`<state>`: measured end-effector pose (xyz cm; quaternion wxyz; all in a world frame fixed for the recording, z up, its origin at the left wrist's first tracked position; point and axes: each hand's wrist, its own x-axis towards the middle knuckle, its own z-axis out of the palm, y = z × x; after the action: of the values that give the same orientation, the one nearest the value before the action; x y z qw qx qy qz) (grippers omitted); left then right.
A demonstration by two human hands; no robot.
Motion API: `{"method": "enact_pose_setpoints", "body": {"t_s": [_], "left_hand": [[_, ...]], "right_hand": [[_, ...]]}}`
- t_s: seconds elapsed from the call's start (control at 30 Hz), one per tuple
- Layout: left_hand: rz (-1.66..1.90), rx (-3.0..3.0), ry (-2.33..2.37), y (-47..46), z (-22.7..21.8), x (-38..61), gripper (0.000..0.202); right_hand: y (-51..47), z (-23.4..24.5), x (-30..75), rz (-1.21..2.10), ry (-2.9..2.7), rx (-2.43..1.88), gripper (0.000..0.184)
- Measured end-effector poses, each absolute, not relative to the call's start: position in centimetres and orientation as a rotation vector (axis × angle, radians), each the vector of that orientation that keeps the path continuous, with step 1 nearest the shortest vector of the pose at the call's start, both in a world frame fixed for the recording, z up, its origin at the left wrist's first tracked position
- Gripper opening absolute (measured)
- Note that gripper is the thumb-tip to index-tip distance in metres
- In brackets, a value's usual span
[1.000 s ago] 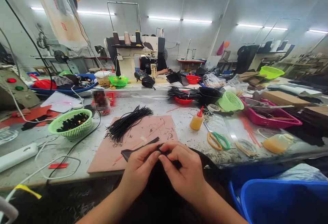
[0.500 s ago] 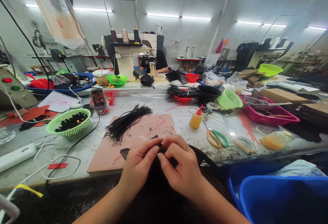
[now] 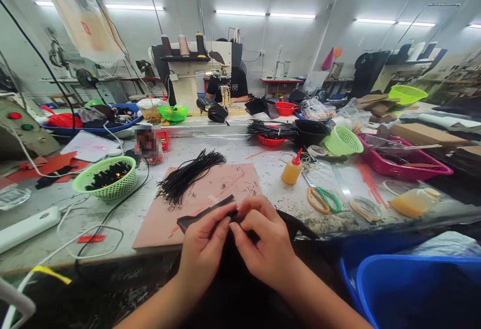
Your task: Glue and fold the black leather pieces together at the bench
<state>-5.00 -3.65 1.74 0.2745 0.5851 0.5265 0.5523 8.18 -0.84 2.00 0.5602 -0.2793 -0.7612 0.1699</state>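
Between the pinched fingertips of both hands is a small black leather-like strip (image 3: pixel 233 214), mostly hidden by the fingers. My left hand (image 3: pixel 203 246) grips it from the left with thumb and forefinger, and my right hand (image 3: pixel 265 241) pinches it from the right with curled fingers. Beyond the left hand, a flat black piece (image 3: pixel 195 216) lies on the pink board (image 3: pixel 150 228); whether it joins the held strip I cannot tell. A dark band (image 3: pixel 298 224) curves out behind the right hand. On the board's far part rests a bundle of black cords (image 3: pixel 190 176) with metal-looking ends.
A green basket of black pieces (image 3: pixel 107 191) stands left. To the right are a glue bottle (image 3: pixel 291 171), scissors (image 3: pixel 323 199), a tape roll (image 3: pixel 365 209) and a magenta basket (image 3: pixel 406 167). A blue bin (image 3: pixel 417 264) is at lower right. Across the table, a person (image 3: pixel 236 88) sits behind a sewing machine (image 3: pixel 184 86).
My view has tilted and shifted slightly, and more of the flat black piece shows beside the left hand. Both hands keep their pinch, with only small finger movement.
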Motion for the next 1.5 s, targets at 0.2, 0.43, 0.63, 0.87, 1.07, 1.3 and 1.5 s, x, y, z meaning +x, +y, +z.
{"method": "enact_pose_setpoints", "body": {"t_s": [0.2, 0.43, 0.63, 0.87, 1.07, 1.3, 1.5], "left_hand": [[1.503, 1.631, 1.461, -3.7, 1.6, -5.0, 0.025], [1.579, 1.666, 1.447, -3.5, 1.5, -4.9, 0.022], [1.698, 1.676, 1.36, -3.6, 1.1, -5.0, 0.024], [1.614, 1.531, 1.412, -3.7, 1.6, -5.0, 0.019], [1.542, 1.394, 1.269, -3.5, 1.4, -5.6, 0.024], [1.544, 1.502, 1.419, -3.4, 2.0, -5.4, 0.022], [1.562, 1.489, 1.344, -3.5, 2.0, -5.3, 0.018]], "right_hand": [[-0.7, 1.8, 8.0, 0.45, -1.796, -0.649, 0.019], [-0.5, 1.9, 7.9, 0.464, -1.793, -0.645, 0.018], [-0.8, 2.3, 8.0, 0.37, -1.814, -0.702, 0.015], [-0.8, 2.9, 8.5, 0.326, -1.919, -0.802, 0.01], [-0.7, 2.7, 8.3, 0.323, -1.921, -0.817, 0.012], [-0.6, 2.6, 8.3, 0.332, -1.917, -0.803, 0.012], [-0.6, 2.5, 8.3, 0.34, -1.92, -0.815, 0.012]]}}
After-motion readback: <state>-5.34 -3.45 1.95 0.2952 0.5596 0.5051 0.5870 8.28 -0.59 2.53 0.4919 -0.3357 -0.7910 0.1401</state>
